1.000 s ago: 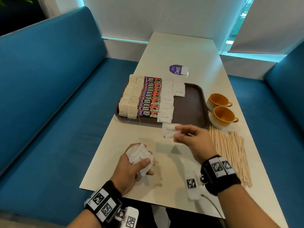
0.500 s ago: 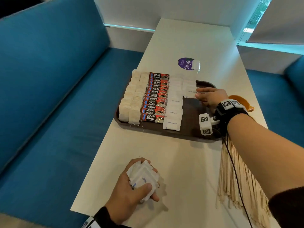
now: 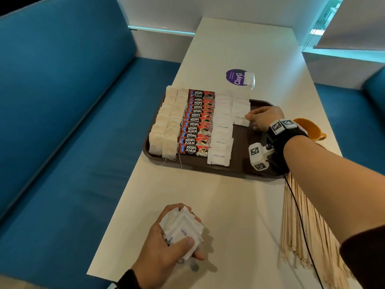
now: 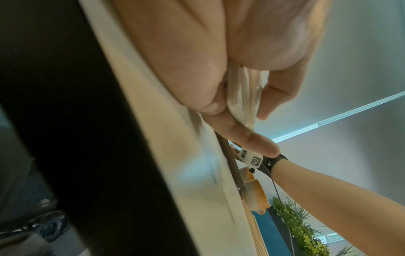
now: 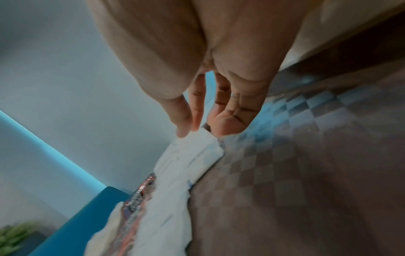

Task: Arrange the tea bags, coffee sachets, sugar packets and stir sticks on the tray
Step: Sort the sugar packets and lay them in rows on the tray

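Note:
A brown tray (image 3: pixel 239 170) holds two rows of tea bags (image 3: pixel 164 126), a row of red coffee sachets (image 3: pixel 198 124) and white sugar packets (image 3: pixel 221 138). My right hand (image 3: pixel 250 117) reaches over the tray and pinches the right edge of one sugar packet (image 3: pixel 240 118) lying at the end of a short second sugar row; the right wrist view shows thumb and forefinger meeting on that packet (image 5: pixel 197 149). My left hand (image 3: pixel 193 250) rests on the near table and grips a stack of sugar packets (image 3: pixel 181 228). Wooden stir sticks (image 3: pixel 295 222) lie on the table at the right.
An orange cup (image 3: pixel 308 130) stands right of the tray, partly behind my right wrist. A purple round sticker (image 3: pixel 236 77) with one tea bag (image 3: pixel 249 78) on it lies beyond the tray. Blue benches flank the narrow white table (image 3: pixel 229 205).
My right hand carried one sugar packet from near the left hand out onto the tray and now has it down in the second sugar row. The left hand stayed put with its stack.

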